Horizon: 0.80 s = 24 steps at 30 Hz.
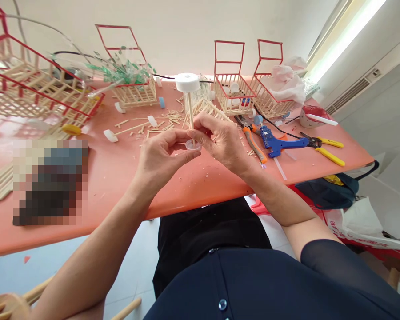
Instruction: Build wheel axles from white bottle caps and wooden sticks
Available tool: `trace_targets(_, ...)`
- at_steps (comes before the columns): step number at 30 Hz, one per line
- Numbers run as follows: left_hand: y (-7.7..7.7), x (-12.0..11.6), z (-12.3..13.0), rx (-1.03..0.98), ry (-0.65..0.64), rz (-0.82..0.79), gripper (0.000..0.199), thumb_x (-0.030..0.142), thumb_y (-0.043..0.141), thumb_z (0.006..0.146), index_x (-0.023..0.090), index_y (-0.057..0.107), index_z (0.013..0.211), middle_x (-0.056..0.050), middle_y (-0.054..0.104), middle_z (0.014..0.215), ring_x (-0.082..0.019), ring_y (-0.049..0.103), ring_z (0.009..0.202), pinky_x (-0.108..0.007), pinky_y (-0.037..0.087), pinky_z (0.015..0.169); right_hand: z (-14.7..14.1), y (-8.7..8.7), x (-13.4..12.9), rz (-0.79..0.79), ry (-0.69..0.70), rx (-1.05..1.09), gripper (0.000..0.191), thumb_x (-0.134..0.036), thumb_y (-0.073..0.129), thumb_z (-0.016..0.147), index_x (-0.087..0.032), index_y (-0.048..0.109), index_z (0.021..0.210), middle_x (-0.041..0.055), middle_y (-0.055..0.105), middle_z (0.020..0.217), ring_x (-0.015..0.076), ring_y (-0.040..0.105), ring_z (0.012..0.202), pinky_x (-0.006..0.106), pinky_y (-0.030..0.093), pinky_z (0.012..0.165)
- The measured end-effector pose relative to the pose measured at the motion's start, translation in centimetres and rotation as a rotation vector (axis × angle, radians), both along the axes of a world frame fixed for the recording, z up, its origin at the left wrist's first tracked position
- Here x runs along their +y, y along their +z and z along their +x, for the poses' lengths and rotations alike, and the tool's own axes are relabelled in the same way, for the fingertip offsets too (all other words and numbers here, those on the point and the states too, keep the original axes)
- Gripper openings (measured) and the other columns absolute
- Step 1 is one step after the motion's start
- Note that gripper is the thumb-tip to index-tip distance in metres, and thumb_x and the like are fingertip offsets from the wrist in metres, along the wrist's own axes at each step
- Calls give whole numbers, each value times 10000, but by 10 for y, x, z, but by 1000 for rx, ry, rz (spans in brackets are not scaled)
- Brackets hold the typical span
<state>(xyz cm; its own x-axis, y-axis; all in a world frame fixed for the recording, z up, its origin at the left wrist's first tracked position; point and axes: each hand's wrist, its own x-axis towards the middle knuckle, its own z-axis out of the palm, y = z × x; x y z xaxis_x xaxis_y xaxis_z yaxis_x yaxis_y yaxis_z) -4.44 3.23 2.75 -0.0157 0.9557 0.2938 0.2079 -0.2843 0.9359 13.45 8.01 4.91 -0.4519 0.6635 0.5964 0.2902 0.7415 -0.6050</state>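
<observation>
Navy shirt [190,284] lies nearest; past it, your thin wooden stick [191,109] stands upright — white cap [187,83] already on top, clear cap [194,146] at its foot, fixed or not you cannot tell. Your left hand [162,151] pinches the clear cap, your right hand [222,140] clamps the stick just above, forearms [110,235] angled inward over the counter [113,178] — red-edged stick baskets [240,96] beyond.

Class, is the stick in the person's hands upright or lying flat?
Nearly upright: the stick rises from the clear cap at its bottom to the white cap on top.
</observation>
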Motion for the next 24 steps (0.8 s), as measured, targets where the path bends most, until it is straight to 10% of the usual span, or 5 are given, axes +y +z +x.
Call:
trace_targets(16,2,-1,3,43,13,36,307,333,903,760,257,804,1041,-22,827,1041,-229,773,974,-404,626,985,-3,-4,-1,-13,4,17,424,-550,518,1111,-234,469,833,-32,494,797,129,444,757,279,447,757)
trace_targets(24,8,1,-12,-102,-37,-162,483,632,868,826,230,824,1091,-82,816,956,-225,764,847,-283,543,606,1,0,-1,23,13,19,419,-555,517,1112,-236,486,843,-28,483,793,140,454,768,298,463,781)
